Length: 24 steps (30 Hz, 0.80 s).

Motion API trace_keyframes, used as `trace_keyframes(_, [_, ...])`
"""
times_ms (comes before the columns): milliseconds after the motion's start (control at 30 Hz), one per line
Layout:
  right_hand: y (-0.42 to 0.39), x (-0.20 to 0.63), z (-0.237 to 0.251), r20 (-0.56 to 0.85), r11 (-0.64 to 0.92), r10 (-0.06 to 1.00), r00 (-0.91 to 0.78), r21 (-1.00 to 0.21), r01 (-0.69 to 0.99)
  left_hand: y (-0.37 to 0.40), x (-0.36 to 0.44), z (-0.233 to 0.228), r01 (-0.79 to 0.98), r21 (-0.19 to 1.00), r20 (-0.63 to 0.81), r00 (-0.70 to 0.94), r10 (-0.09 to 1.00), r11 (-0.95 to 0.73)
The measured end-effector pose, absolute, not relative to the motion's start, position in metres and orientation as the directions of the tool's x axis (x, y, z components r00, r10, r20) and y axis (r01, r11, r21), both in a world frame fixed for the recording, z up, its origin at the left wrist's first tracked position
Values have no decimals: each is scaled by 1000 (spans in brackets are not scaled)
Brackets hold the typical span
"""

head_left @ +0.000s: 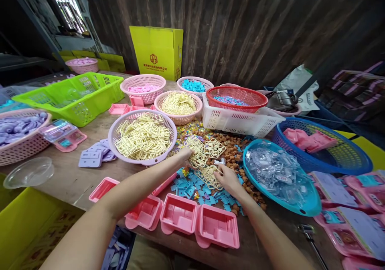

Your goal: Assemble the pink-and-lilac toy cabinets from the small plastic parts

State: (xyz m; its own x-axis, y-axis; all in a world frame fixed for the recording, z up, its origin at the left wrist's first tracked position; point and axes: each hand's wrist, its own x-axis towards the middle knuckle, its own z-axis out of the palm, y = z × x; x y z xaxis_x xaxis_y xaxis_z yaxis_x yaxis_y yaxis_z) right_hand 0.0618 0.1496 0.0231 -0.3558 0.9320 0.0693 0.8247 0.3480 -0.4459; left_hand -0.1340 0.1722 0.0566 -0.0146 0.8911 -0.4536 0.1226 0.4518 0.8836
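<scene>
My left hand (184,154) pinched cream frames (197,150) lying just right of it. My right hand (228,178) gripped another frame (210,176), nearer me.

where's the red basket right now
In the head view the red basket sits at the back right of centre, stacked on the white basket, right of the pink basket of yellow frames.

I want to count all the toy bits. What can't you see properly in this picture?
Head view only:
- Left hand fingertips: buried among the cream frames, grip unclear.
- Right hand: palm faces away, so what it pinches is hidden.
- Red basket contents: too small to identify.
- Print on the yellow box: too small to read.
- Pink trays at right: cut off by the edge.
</scene>
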Motion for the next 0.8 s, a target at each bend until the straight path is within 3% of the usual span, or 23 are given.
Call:
trace_keyframes(100, [153, 78, 26, 108, 341, 938, -329, -445, 828, 173, -137, 63, 155, 829, -541, -21, 841, 537])
trace_keyframes(300, [154, 99, 33, 143, 364, 930, -339, -487, 794, 171, -155, 73, 319, 776, -569, -16, 822, 544])
trace_keyframes(567, [150, 107, 55, 100, 289, 950, -296, -642, 710, 168, -164, 73, 645, 664, -433, -80, 898, 377])
trace_keyframes(800, [140, 96, 60, 130, 233, 969, -212, -775, 588, 161, -164, 74, 807, 544, -340, -40, 940, 231])
